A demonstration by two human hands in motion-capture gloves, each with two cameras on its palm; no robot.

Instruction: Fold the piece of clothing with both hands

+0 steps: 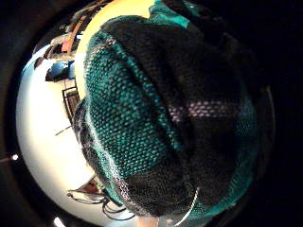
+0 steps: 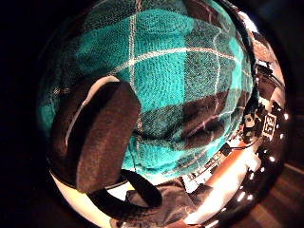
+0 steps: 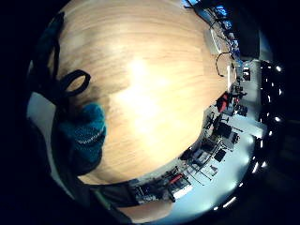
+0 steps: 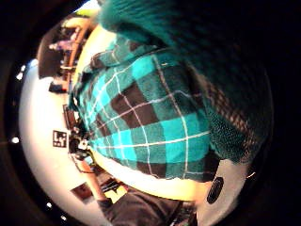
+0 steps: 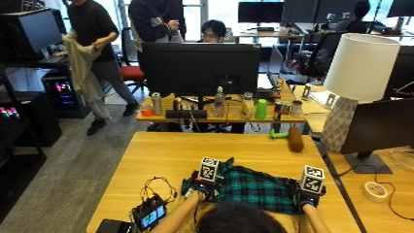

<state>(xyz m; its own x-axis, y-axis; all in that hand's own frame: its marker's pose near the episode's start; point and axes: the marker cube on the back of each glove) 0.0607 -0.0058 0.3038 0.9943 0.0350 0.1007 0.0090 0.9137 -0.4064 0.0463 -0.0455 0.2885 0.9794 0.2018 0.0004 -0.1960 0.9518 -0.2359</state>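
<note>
A: Outside view first. Where's the shirt (image 5: 255, 188)?

B: Flat on the table (image 5: 168, 153), stretched between the two hands, left hand (image 5: 202, 189) at one end, right hand (image 5: 306, 196) at the other. I'd say they sit at opposite ends so one side can be carried over the other evenly.

A: Left little finger side palm view?

B: Bunched plaid cloth (image 1: 156, 118) right against the palm; it looks gathered into that hand.

A: Left thumb side palm view?

B: A gloved finger (image 2: 102, 137) curls over the plaid, so the left hand grips the shirt.

A: Right little finger side palm view?

B: Mostly bare table (image 3: 140, 84), with a bit of shirt (image 3: 86, 129) tucked close to the palm; that side of the hand faces away from the cloth.

A: Right thumb side palm view?

B: Plaid (image 4: 150, 127) spread on the table beyond the palm, and a fold close over it. Whether the right hand pinches it, I cannot tell.
</note>
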